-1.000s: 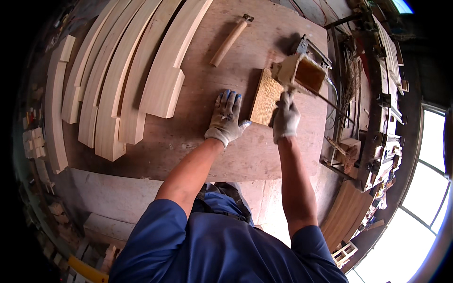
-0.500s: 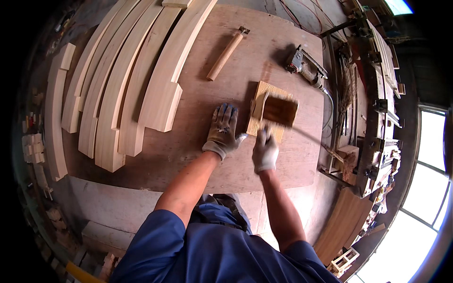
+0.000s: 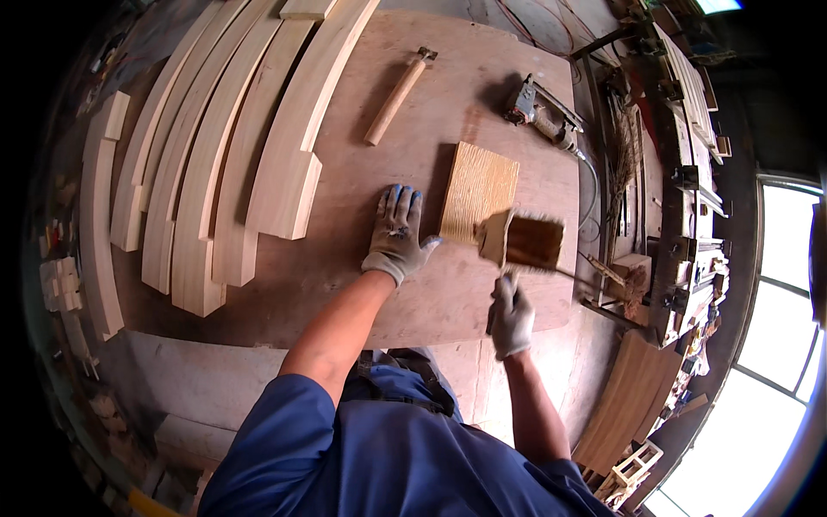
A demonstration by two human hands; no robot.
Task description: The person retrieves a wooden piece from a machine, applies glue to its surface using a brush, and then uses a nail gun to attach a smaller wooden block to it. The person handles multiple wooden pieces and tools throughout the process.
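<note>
Gripping with the right hand [image 3: 512,323], with fingers curled tight at the near edge of a boxy tool [image 3: 494,239]; showing pale on the side and brown within, but blurring too much for naming its exact kind. Extending toward the lower right with a thin rod [image 3: 590,286]. Resting the left hand [image 3: 399,233] palm-down on the table [image 3: 422,310], with fingers straight and nearly together, holding nothing; pointing the thumb toward the lower left corner of a grooved board [image 3: 478,185], leaving contact there uncertain. Finding that board lying flat on the table, between the left hand and the tool, with its lower right corner overlapped in view by the tool; not establishing whether touching or hovering. Judging good practice as calling for a firm, level hold on the tool, even pressure wherever meeting the board, and a left thumb set clear. Recommending a steadying touch at the board's left edge against sliding. Noting farther out a wood-handled hand tool [image 3: 396,99] and a nailer [image 3: 543,112]; recording curved timbers [image 3: 289,164] lying leftward.
</note>
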